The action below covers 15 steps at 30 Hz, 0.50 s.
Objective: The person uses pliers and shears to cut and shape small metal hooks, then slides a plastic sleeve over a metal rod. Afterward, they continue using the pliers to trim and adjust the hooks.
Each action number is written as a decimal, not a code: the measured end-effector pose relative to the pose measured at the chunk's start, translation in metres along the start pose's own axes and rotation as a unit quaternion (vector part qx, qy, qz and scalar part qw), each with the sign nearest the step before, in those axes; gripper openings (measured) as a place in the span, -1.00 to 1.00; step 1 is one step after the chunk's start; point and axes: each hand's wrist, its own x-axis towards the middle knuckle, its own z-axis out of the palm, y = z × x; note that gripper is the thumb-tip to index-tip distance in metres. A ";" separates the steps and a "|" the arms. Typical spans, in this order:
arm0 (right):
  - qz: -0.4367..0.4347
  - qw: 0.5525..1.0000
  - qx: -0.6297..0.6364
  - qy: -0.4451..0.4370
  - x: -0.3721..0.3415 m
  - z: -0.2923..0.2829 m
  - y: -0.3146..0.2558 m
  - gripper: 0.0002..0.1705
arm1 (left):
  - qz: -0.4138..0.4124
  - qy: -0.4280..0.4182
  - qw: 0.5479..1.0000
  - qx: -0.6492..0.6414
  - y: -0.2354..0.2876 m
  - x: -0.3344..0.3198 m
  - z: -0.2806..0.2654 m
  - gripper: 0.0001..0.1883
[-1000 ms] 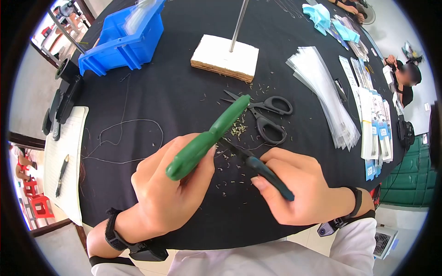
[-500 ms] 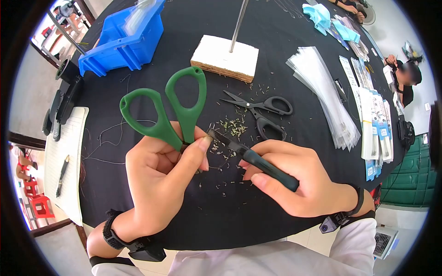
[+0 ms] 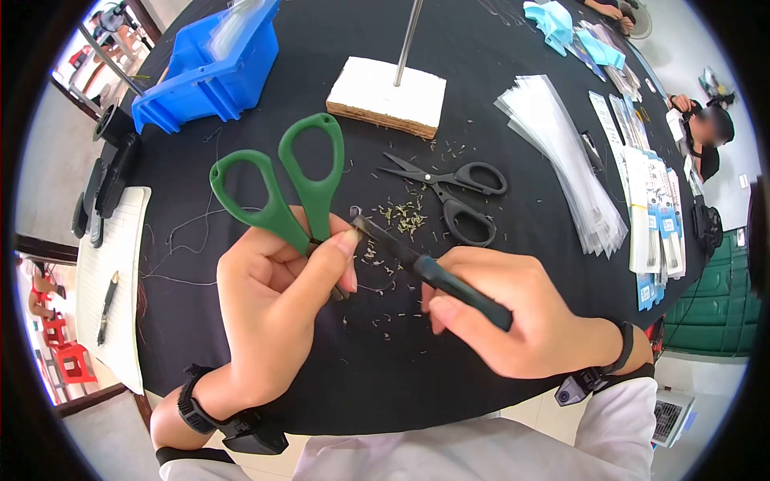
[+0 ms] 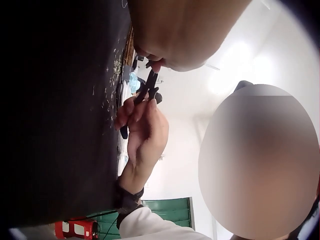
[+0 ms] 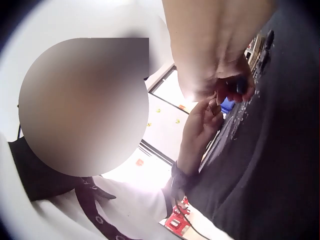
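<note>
Head view, left of centre: blades of the green scissors (image 3: 318, 196) mostly hidden by the left hand (image 3: 273, 329). Centre: small bit at the tip of the dark-handled tool (image 3: 465, 293), too tiny to identify. Top edge cuts off the metal rod (image 3: 407, 44). Far right: packets (image 3: 639, 204), print illegible. Left wrist view, lower right: face (image 4: 262, 165) blurred out.

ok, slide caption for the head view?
Left hand holds green-handled scissors, right hand grips a dark-handled tool, over black cloth with scattered bits.
</note>
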 end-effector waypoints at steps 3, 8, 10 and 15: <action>-0.024 0.998 0.051 -0.004 0.003 -0.004 0.006 -0.83 | -0.054 -0.019 0.998 -0.026 0.002 0.002 -0.005 -0.88; -0.079 0.997 0.020 -0.002 0.007 -0.006 0.013 -0.84 | -0.122 -0.063 0.982 -0.126 -0.002 0.006 -0.008 -0.86; -0.083 0.997 0.012 0.001 0.008 -0.007 0.013 -0.84 | -0.144 -0.075 0.975 -0.148 -0.001 0.007 -0.008 -0.86; -0.090 0.996 -0.023 0.011 0.007 -0.006 0.015 -0.84 | -0.188 -0.097 0.962 -0.175 0.001 0.007 -0.008 -0.87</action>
